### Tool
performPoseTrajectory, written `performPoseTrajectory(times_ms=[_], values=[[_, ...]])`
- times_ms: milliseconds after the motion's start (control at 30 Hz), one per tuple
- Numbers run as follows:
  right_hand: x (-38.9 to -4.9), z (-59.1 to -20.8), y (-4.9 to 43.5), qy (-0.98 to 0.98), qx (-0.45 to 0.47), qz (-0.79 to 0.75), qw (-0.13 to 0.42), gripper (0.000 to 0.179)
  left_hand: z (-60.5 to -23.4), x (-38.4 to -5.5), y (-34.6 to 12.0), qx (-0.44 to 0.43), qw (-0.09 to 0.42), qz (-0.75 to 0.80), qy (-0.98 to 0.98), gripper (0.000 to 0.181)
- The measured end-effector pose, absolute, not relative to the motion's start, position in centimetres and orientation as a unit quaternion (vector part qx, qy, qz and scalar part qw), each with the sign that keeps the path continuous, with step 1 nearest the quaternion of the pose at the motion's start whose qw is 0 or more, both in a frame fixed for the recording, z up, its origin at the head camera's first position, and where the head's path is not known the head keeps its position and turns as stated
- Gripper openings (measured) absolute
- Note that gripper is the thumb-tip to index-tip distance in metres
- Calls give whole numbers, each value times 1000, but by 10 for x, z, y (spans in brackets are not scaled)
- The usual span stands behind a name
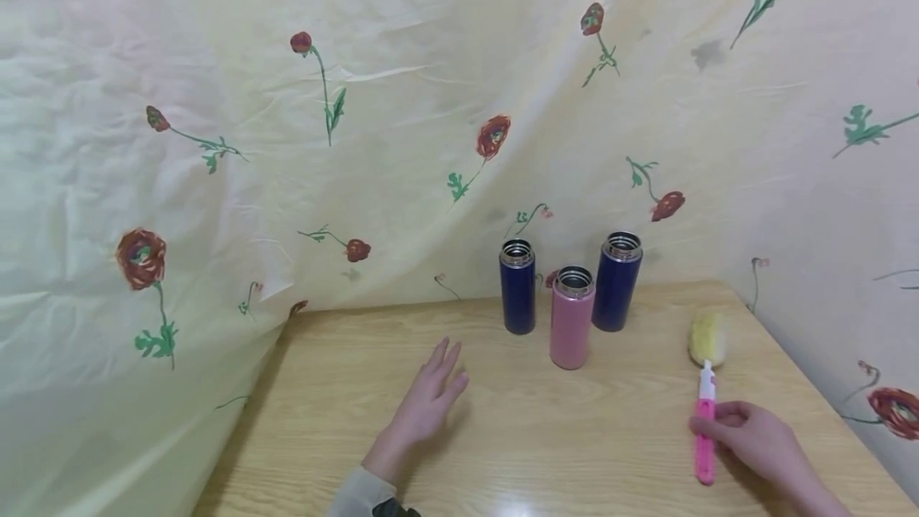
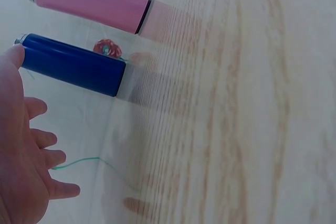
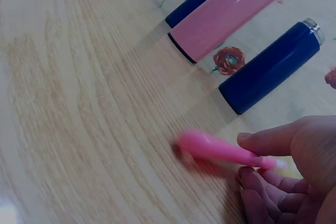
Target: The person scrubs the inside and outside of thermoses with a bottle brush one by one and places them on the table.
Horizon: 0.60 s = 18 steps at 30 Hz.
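Gripping the brush [image 1: 707,399] seems our step: right fingers [image 1: 734,408] pinch it, left fingers [image 1: 436,356] spread empty. Moving it likely wants steadiness.

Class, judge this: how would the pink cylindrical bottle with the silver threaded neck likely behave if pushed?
The pink bottle would probably tip if pushed near its top, since it stands tall and narrow. Its smooth, shiny side may feel slippery. Knocked over, its round body would likely roll.
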State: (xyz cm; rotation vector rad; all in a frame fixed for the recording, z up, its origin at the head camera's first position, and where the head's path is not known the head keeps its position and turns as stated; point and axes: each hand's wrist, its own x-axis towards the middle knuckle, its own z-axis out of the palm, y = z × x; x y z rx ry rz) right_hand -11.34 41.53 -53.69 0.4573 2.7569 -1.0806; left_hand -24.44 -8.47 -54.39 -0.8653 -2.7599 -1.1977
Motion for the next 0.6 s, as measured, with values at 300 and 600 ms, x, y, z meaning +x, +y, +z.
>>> performPoseTrajectory(times_ms=[300, 600], values=[[-116, -540, 423, 871, 177, -456, 38, 90, -543, -244, -87, -274, 8, -378, -884, 66], [-109, -531, 420, 687, 219, -691, 53, 61, -551, -244, -90, -270, 12, -382, -884, 68]])
